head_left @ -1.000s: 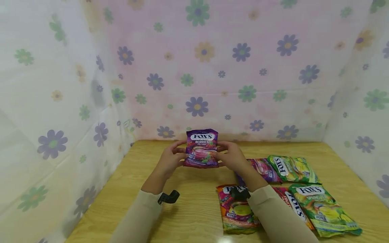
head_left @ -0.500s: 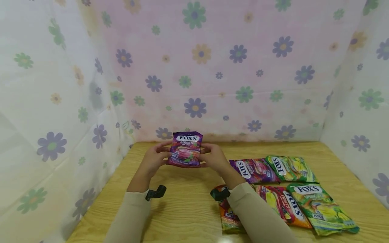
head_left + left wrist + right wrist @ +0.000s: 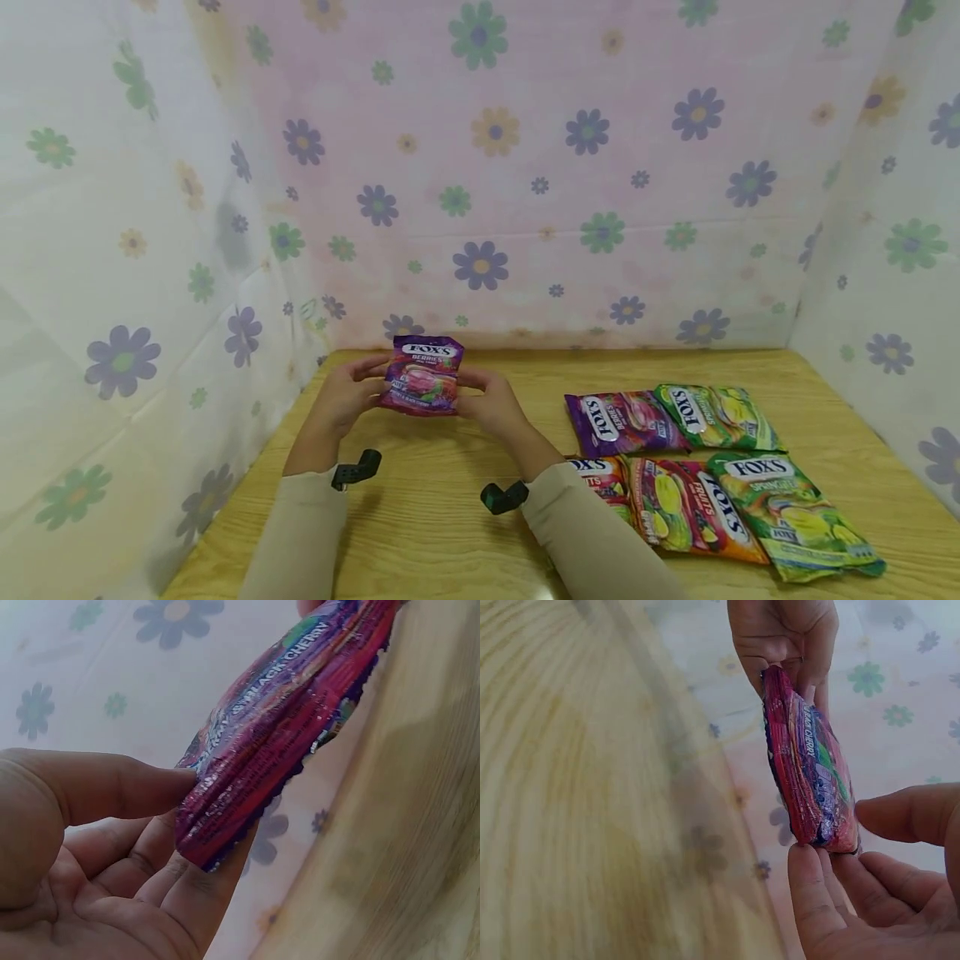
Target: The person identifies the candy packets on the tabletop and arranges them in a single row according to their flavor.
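Note:
A purple Fox's Berries candy bag is held upright above the table, its printed front facing me. My left hand pinches its left edge; in the left wrist view the thumb lies on the front and the fingers are behind. At the opposite edge my right hand holds the bag between thumb and fingers. The right wrist view shows the candy bag edge-on, with both hands at its ends. The back of the bag is hidden in the head view.
On the right of the wooden table lie another purple Berries bag, a green bag, a larger green bag, a red Fruits bag and an orange-red bag, partly under my right sleeve. Flowered cloth surrounds the table.
Both hands have carried the purple candy bag leftward and slightly lower across the head view. My right forearm has moved left, uncovering more of the bags on the table.

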{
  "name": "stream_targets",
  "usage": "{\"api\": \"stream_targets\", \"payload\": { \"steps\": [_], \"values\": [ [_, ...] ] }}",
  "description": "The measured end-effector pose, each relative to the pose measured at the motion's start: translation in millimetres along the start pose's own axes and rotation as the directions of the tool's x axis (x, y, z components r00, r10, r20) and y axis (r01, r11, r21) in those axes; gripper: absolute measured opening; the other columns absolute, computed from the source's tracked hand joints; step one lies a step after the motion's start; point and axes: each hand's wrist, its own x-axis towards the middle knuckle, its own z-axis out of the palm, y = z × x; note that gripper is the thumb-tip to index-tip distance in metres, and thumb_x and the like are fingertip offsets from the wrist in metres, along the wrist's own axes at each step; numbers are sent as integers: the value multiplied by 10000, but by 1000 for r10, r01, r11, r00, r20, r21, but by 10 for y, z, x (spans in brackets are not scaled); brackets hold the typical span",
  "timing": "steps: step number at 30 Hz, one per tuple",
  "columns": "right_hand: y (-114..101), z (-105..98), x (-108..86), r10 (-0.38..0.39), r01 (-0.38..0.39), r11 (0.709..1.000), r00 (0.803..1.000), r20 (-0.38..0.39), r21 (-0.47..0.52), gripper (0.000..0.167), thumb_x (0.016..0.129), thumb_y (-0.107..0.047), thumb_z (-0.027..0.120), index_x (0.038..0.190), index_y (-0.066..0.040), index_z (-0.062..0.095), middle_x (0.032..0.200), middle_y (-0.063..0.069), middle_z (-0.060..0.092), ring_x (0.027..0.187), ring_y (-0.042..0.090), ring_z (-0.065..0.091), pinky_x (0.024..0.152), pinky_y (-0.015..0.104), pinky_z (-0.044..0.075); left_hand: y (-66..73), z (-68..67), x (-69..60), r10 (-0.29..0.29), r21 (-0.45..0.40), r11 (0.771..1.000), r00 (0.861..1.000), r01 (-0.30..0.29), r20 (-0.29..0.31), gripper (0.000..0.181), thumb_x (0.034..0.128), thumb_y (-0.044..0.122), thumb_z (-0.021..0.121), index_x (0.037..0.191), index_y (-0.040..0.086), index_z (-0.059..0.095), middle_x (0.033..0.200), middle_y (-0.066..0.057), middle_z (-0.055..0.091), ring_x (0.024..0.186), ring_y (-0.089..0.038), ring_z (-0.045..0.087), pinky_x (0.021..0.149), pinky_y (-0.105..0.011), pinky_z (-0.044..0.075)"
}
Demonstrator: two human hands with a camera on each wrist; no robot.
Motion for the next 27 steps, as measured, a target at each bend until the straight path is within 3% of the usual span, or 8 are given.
{"api": "stream_targets", "payload": {
  "steps": [5,9,15,22,27],
  "values": [
    [88,144,3,-4,-1,998,997,76,62,562,914,25,655,1464,-36,563,1510,159,551,1264,349,651,956,406,600,-104,-189,-8,-27,5,1000,1000,27,-8,513,1007,-45,580,1511,-1,494,1210,-85,602,980,-135,666,826,-267,611],
    [108,254,4,4,-19,992,993,121,124,594,904,25,656,1483,-45,546,1547,130,523,1331,346,605,999,402,578,-157,-319,-39,-44,-10,999,999,44,-20,504,1024,-32,558,1521,-14,475,1214,-64,606,991,-120,668,835,-273,611],
    [134,429,34,30,-63,972,989,145,227,621,908,63,649,1507,-12,505,1578,155,477,1390,359,548,1034,397,556,-230,-448,-45,-77,6,997,996,78,-54,521,1018,-41,540,1532,-13,461,1265,-87,600,1007,-120,648,839,-266,609],
    [216,611,24,74,-116,958,983,166,261,683,909,85,654,1549,-10,435,1617,145,425,1443,345,491,1064,414,536,-385,-584,-20,-144,-24,990,987,142,-78,544,1011,-36,556,1544,-1,450,1339,-110,597,993,-98,665,836,-265,612],
    [267,647,15,86,-148,937,976,201,317,717,918,88,642,1579,-15,381,1648,151,356,1490,353,418,1100,411,506,-436,-649,-33,-152,-55,987,986,148,-75,567,1001,-39,574,1551,0,441,1253,-19,650,974,-78,676,838,-258,611]
  ]
}}
